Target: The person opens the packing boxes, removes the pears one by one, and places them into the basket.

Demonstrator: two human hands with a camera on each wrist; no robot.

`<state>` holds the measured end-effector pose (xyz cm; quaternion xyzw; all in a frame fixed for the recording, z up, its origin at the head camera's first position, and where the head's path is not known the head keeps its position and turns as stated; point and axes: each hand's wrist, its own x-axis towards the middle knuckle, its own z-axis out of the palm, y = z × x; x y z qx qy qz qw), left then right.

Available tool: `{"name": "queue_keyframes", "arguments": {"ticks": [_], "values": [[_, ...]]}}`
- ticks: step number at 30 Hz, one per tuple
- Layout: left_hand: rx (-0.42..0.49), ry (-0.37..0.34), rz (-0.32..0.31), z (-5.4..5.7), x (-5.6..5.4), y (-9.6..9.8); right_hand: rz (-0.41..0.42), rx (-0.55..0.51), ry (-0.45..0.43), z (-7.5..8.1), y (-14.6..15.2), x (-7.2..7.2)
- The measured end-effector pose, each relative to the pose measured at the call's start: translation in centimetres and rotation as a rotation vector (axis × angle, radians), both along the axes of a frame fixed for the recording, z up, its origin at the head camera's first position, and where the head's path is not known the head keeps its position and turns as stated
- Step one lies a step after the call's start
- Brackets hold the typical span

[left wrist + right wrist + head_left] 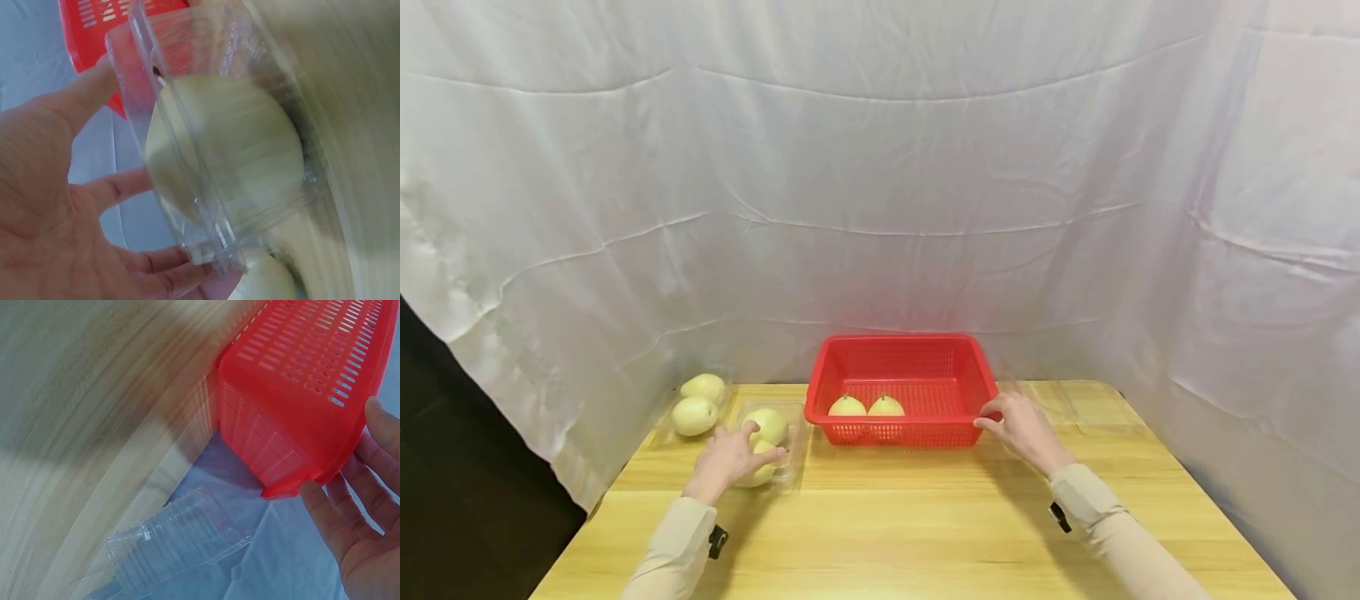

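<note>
My left hand (pixel 730 460) is spread over a clear plastic box (pixel 250 47) that holds two pale yellow pears (pixel 767 425). In the left wrist view, its thumb reaches toward one end of the box and the other fingers toward the opposite end. A pear (pixel 231 150) with a dark stem shows through the plastic there. My right hand (pixel 1021 425) grips the rim of the red basket (pixel 917 419) at its front right corner. Its fingers (pixel 328 519) lie around the rim in the right wrist view. Two pears (pixel 867 407) sit inside the basket at the front left.
Further left, another clear box holds two pears (pixel 698 404). To the basket's right lie clear plastic containers (pixel 1093 406), ridged in the right wrist view. White cloth (pixel 910 183) hangs behind and beside the wooden table (pixel 887 525).
</note>
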<state>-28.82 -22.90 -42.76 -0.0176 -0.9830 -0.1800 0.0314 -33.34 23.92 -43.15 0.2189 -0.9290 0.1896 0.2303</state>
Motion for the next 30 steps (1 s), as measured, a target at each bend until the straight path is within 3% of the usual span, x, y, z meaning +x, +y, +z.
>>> {"name": "queue_keyframes", "arguments": {"ticks": [13, 20, 25, 30], "values": [[0.119, -0.070, -0.019, -0.2, -1.2, -2.0, 0.003, 0.013, 0.005, 0.1, -0.1, 0.0], [0.151, -0.119, -0.049, 0.8, -1.0, -1.8, 0.000, 0.021, 0.032, -0.1, 0.0, -0.1], [0.225, -0.179, -0.081, 0.9, -0.5, -1.4, -0.014, 0.046, 0.051, -0.3, -0.1, 0.0], [0.240, -0.223, -0.105, 0.8, -0.1, -1.4, 0.014, 0.073, 0.084, -0.5, -0.7, 0.4]]}}
